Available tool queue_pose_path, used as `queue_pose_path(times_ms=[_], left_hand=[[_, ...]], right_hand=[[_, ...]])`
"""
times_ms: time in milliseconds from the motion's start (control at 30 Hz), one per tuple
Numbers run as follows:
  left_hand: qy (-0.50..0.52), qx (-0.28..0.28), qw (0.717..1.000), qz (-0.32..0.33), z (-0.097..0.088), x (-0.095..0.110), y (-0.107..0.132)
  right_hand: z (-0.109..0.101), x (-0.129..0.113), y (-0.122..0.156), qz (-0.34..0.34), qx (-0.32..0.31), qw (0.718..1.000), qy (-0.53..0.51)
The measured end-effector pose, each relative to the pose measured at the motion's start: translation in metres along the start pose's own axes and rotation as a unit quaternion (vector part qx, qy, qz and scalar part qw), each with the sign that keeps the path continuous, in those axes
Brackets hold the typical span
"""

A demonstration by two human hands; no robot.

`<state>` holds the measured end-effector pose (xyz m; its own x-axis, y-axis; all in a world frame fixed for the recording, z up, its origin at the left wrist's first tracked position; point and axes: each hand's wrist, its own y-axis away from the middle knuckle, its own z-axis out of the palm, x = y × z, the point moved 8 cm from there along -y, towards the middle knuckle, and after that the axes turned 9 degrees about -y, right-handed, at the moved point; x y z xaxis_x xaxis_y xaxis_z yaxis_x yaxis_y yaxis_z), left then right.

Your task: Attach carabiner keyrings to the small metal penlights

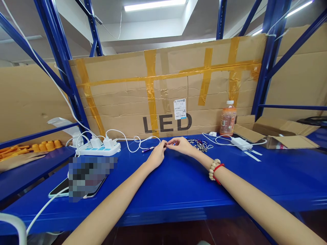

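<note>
My left hand (156,157) and my right hand (181,146) meet fingertip to fingertip just above the blue shelf top (176,183). Both are closed in a pinch around something small and dark purplish, mostly hidden by the fingers. A slim purple, pen-like piece (148,149) shows just left of my left hand; whether it lies on the shelf or sticks out of that hand, I cannot tell. Right behind my right hand is a pile of small shiny metal pieces (201,145) with some purple and blue bits. A beaded bracelet (214,169) and a red cord circle my right wrist.
On the left stand a white power strip (99,148) with plugs and cables, and a flat device (61,189) partly blurred out. To the right are a white adapter (241,143), a drink bottle (228,119) and an opened carton (291,141). Cardboard (122,102) closes the back.
</note>
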<state>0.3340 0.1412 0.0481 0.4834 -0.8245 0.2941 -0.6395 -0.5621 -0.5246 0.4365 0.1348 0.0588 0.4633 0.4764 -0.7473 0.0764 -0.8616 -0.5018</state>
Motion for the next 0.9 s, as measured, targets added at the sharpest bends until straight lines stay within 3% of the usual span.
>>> queue_pose_path(times_ms=[200,300,633,900], left_hand=[[-0.015,-0.015,1.0,0.014,0.002,0.004,0.001],[-0.024,-0.016,1.0,0.009,0.001,0.005,0.001],[-0.055,-0.042,0.997,0.046,0.002,0.015,0.005],[-0.052,-0.043,0.998,0.011,0.003,0.009,0.002]], right_hand=[[0.009,0.006,0.005,0.085,-0.082,0.991,-0.064],[0.006,0.006,0.009,0.118,-0.086,0.985,-0.087],[0.007,0.017,0.004,0.109,-0.076,0.987,-0.086],[0.002,0.018,0.002,0.112,-0.084,0.989,-0.042]])
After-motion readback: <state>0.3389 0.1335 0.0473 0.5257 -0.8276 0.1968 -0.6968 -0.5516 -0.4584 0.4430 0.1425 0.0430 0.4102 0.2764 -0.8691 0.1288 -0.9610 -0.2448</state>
